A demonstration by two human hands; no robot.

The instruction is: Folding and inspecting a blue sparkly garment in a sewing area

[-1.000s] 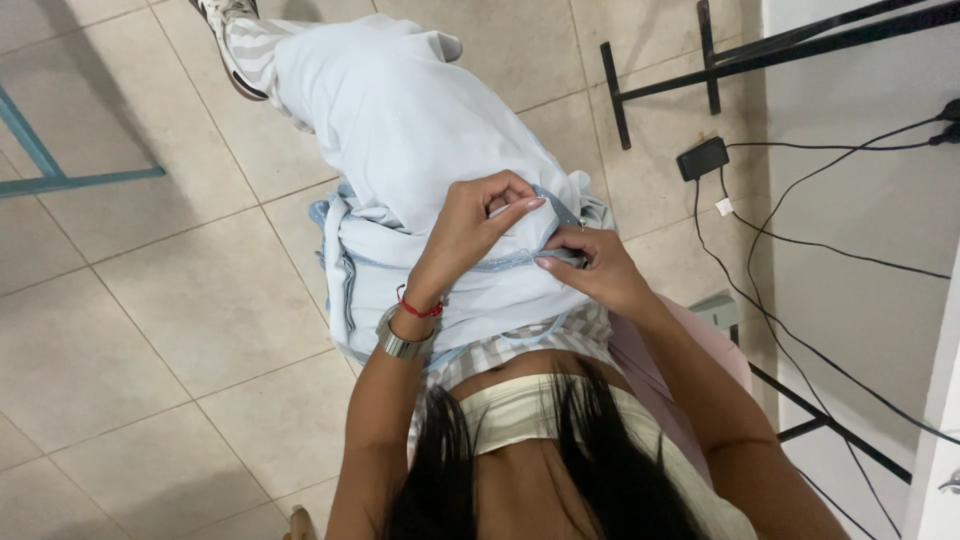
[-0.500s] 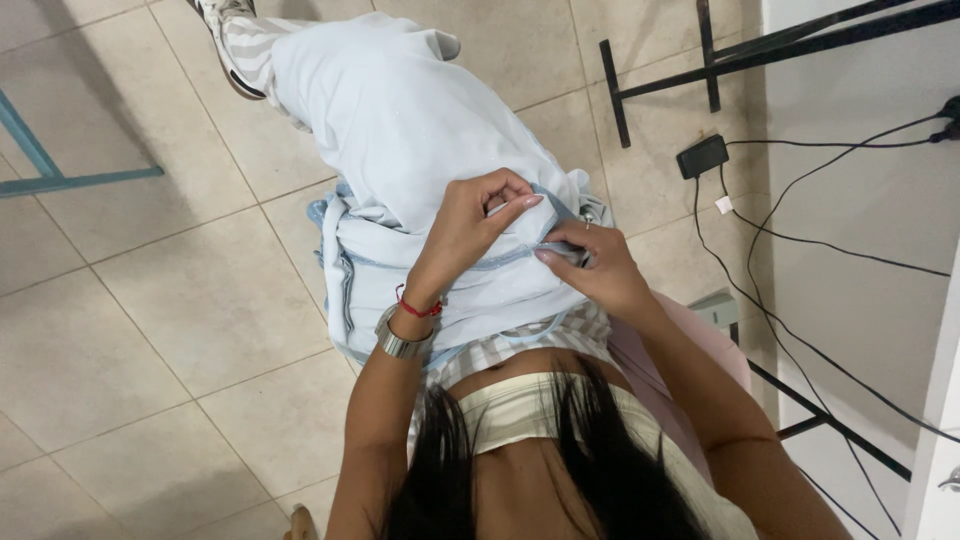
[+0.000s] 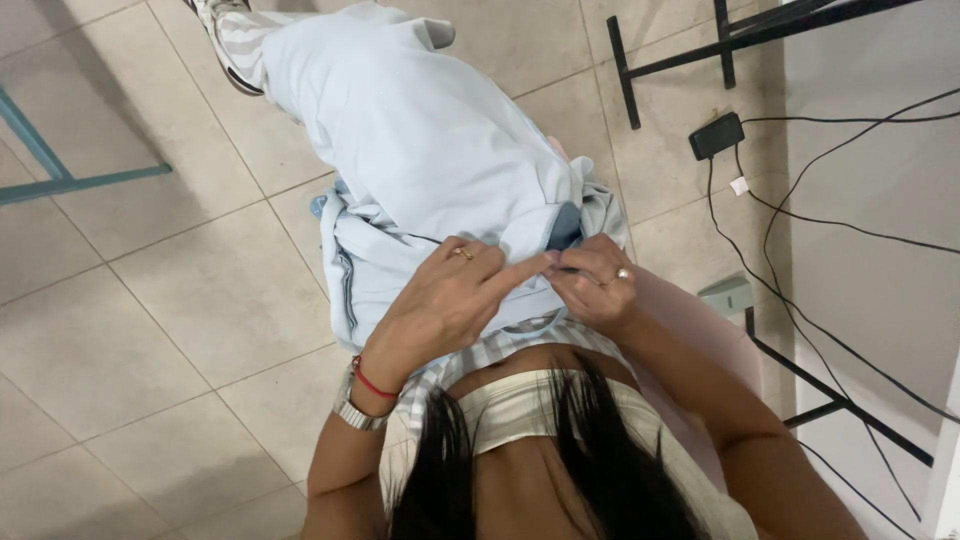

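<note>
Left hand (image 3: 450, 300) and right hand (image 3: 595, 285) both pinch the pale blue garment (image 3: 430, 150) on the lap, fold seemingly just begun, most cloth still loose

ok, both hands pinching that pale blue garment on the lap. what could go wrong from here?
1. The left hand and right hand pinch one small spot of the pale blue fabric garment; the rest drapes loose over the lap and might slide toward the beige tiled floor.
2. Long dark hair hangs close below the hands and may block the view.
3. Black cables trail on the floor beside the seat; a dropped hem could snag there.
</note>
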